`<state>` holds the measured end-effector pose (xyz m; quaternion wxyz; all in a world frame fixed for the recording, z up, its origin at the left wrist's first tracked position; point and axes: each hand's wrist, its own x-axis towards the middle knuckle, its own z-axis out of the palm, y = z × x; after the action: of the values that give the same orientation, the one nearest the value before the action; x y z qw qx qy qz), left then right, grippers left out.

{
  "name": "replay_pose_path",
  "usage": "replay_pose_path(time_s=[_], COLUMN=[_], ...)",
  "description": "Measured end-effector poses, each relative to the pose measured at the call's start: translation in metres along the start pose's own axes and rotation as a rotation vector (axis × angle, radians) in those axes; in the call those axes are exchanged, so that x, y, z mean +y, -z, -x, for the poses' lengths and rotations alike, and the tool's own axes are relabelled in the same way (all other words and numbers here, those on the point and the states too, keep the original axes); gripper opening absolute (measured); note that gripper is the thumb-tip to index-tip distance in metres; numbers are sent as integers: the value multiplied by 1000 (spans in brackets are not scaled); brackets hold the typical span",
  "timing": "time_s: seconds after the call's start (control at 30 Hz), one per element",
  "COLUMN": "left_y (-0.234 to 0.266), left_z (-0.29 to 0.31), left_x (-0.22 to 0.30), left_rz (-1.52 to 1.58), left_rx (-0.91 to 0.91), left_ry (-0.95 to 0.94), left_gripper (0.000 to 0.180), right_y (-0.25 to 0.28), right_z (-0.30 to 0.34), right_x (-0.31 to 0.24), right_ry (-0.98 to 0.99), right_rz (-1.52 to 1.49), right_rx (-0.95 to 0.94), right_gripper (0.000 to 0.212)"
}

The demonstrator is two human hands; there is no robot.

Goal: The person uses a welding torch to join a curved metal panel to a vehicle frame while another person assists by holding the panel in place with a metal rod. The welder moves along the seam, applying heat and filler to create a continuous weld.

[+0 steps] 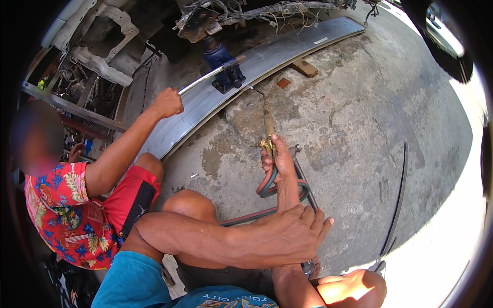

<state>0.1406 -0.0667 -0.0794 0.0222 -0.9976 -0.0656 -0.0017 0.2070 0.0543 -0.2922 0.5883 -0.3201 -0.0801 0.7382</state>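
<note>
Now right hand [277,156] gripping brass torch [268,128], tip ahead toward steel strip [267,59]; left hand [295,231] loosely open on right forearm.

Cracked, stained concrete floor [359,102]; hard sunlight at right edge.

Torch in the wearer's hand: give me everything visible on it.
The torch is a brass-coloured gas torch with a thin dark neck that bends at the tip toward the long grey metal strip. Small brass valve knobs sit at its base. A red hose and a green hose leave the base, loop on the concrete floor and run back toward the person. It points away from the person, held low over the floor. The right hand grips its base; the left hand rests on the right forearm. No flame shows.
</note>
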Motion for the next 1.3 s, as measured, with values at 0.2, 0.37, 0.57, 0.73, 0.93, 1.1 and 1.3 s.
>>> replay_pose_path(time_s=[0.2, 0.37, 0.57, 0.73, 0.93, 1.1, 1.3], left_y=[6, 5, 2, 4, -4, 1, -6], left_z=[-3, -5, -6, -3, 2, 3, 4], left_x=[0, 0, 3, 6, 6, 6, 4], left_rz=[7, 14, -21, -67, -58, -50, -46], left_rx=[-20, -33, -25, -6, 11, -16, 36], left_ry=[-10, -30, -41, -14, -19, -29, -10], left_gripper=[55, 55, 57, 56, 56, 55, 55], right_y=[-4, -5, -6, -7, -5, -3, -5], right_z=[6, 9, 9, 5, 1, -2, -1], right_x=[8, 9, 13, 11, 5, -1, 1], right_ry=[-50, -68, -75, -58, -9, 5, -17], right_rz=[7, 29, 25, 18, 17, -13, 11], right_rx=[-20, -47, -71, -31, -44, -35, -39], right_gripper=[34, 36, 34, 34, 30, 31, 30])
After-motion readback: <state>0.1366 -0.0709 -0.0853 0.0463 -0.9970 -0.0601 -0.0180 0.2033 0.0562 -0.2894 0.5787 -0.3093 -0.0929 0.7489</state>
